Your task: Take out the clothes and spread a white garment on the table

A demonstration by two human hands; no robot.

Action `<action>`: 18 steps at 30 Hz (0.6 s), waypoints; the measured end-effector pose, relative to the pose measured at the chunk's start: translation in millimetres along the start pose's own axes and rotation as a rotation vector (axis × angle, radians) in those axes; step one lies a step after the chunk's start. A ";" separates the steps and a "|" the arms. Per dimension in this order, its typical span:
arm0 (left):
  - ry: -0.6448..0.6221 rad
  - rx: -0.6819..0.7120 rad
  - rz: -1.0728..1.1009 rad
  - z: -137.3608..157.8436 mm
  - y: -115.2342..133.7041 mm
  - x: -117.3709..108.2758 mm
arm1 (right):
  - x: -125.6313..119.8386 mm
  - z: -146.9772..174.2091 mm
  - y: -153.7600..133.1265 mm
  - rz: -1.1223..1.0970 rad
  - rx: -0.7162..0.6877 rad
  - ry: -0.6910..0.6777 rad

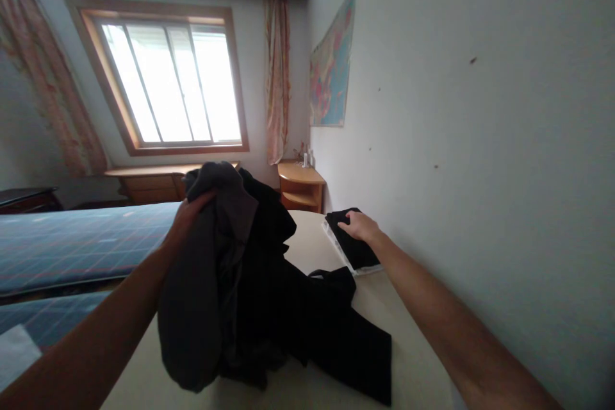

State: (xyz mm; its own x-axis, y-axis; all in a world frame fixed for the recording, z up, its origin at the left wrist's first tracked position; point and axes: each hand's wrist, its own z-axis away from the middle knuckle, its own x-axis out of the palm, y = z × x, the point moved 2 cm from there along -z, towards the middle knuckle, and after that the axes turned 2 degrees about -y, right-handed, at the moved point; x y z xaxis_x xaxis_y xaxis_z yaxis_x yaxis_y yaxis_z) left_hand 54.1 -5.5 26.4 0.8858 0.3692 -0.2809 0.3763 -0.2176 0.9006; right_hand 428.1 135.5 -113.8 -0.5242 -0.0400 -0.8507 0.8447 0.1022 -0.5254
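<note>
So no readable writing anywhere; the wall map (331, 67) has colours but any text on it is too small to make out. Count-wise: two hands, one grey garment, one loose black garment, one folded black stack, two curtains, one window.

Taking the cream-covered bed (314, 240) as the landmark: the left hand (188, 213) is raised over its near-left part, fingers clenched into a bunched grey garment (202, 295) that hangs down from the grip, with the cloth draped below and to the right of the knuckles. Just beside it, the black garment (307, 320) is heaped across the middle of the bed, touching the grey one. The right hand (359, 227) lies flat on the folded black stack (353, 248) at the bed's far-right edge by the wall, fingers loose and spread, not gripping, the stack directly under them. Beyond the bed's far end sits a small wooden corner shelf (300, 187).
</note>
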 end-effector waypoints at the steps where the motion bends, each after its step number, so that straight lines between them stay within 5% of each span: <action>1: -0.037 -0.066 0.008 5.9 -7.6 6.8 | 14.9 3.4 14.4 0.043 0.061 0.024; 6: -0.377 -0.378 0.129 47.0 -49.7 60.3 | 57.3 8.7 54.8 0.142 0.167 0.087; 9: -0.362 -0.398 0.091 59.6 -65.6 74.3 | 53.0 1.6 65.3 0.128 0.158 0.135; 15: -0.195 -0.299 0.122 56.1 -65.3 71.4 | -21.2 -10.6 67.9 0.027 0.192 0.378; 18: -0.058 -0.268 0.287 46.5 -56.2 55.5 | -90.0 -5.8 53.9 -0.300 0.040 0.853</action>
State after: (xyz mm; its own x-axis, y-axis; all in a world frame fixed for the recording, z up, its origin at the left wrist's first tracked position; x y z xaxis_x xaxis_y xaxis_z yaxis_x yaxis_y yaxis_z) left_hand 94.7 -14.7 -55.3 0.9615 0.2743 -0.0167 0.0339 -0.0583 0.9977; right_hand 520.1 150.4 -65.4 -0.6115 0.6926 -0.3825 0.6542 0.1707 -0.7368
